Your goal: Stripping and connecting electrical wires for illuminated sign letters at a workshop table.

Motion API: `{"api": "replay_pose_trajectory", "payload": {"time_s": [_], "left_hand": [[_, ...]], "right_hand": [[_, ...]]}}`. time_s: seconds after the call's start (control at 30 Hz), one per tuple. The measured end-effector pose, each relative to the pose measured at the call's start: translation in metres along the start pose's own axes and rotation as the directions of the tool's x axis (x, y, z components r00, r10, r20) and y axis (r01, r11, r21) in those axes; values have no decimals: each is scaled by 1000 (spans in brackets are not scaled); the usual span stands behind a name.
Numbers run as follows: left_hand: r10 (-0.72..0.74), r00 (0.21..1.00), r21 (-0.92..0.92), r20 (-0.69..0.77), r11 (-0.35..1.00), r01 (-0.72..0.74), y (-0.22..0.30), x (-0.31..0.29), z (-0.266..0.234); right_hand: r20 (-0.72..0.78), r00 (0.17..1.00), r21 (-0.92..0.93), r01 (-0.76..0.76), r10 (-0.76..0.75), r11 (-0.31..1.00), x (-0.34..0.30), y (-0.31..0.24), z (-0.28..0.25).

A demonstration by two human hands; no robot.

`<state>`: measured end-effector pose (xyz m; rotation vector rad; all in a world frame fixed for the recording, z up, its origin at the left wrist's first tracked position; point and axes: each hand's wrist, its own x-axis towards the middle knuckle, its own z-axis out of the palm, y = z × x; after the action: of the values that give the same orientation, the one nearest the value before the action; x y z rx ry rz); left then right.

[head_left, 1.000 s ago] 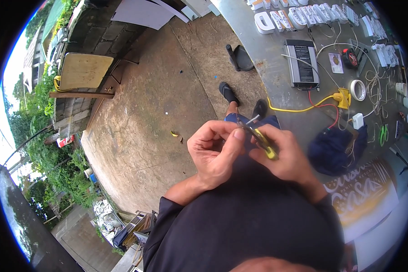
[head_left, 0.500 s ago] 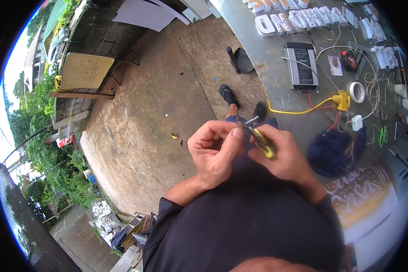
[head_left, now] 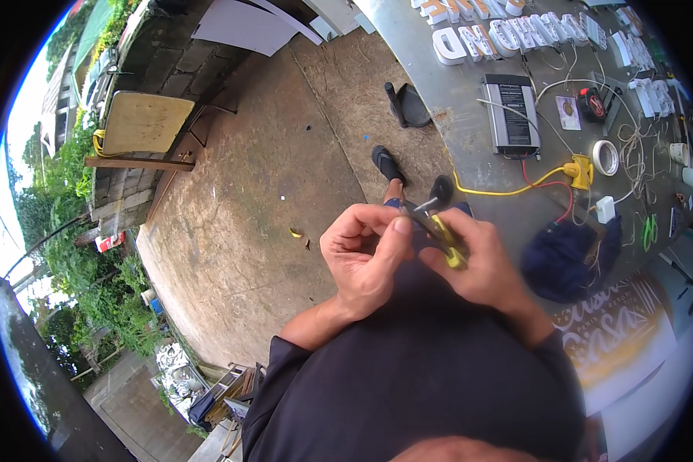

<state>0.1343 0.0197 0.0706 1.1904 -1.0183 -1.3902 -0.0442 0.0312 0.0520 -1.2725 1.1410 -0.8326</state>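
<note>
In front of my body, my right hand [head_left: 485,262] grips a pair of pliers [head_left: 456,257] with yellow and dark handles. The handles stand somewhat apart in the fingers, and the tool's head points toward my other hand. My left hand [head_left: 366,262] is closed in a pinch, thumb against forefinger, right at the pliers' jaws. Whatever lies between those fingertips is too small and too covered to name.
To the right, a grey table [head_left: 473,115] bears white channel letters [head_left: 489,38], a power supply [head_left: 510,114], a yellow extension cord [head_left: 508,190], a tape roll [head_left: 606,157], a tape measure [head_left: 592,104] and dark cloth [head_left: 558,258]. A chair [head_left: 148,122] stands by the block wall.
The pliers' handles have spread apart a little in my right hand, and the tool has tilted slightly. My left hand keeps its pinch in nearly the same place.
</note>
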Motion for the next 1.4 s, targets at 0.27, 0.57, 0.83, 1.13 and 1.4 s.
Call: {"api": "replay_pose_trajectory", "payload": {"time_s": [0.27,0.57,0.83,1.13,1.4], "left_hand": [[-18,999,-138,34,990,23,-1,1,7],[-31,996,-133,80,990,42,0,1,10],[-12,996,-122,88,992,23,2,1,13],[-190,956,-177,224,957,232,7,2,-3],[-466,829,125,309,884,451,40,-6,-24]], "right_hand": [[8,1000,-17,-21,22,1000,3,0,3],[-56,998,26,7,-6,1000,2,6,4],[-54,997,-22,54,-55,998,2,5,3],[-147,981,-165,105,-130,981,-3,20,5],[-108,965,-290,198,-237,936,-13,25,12]]}}
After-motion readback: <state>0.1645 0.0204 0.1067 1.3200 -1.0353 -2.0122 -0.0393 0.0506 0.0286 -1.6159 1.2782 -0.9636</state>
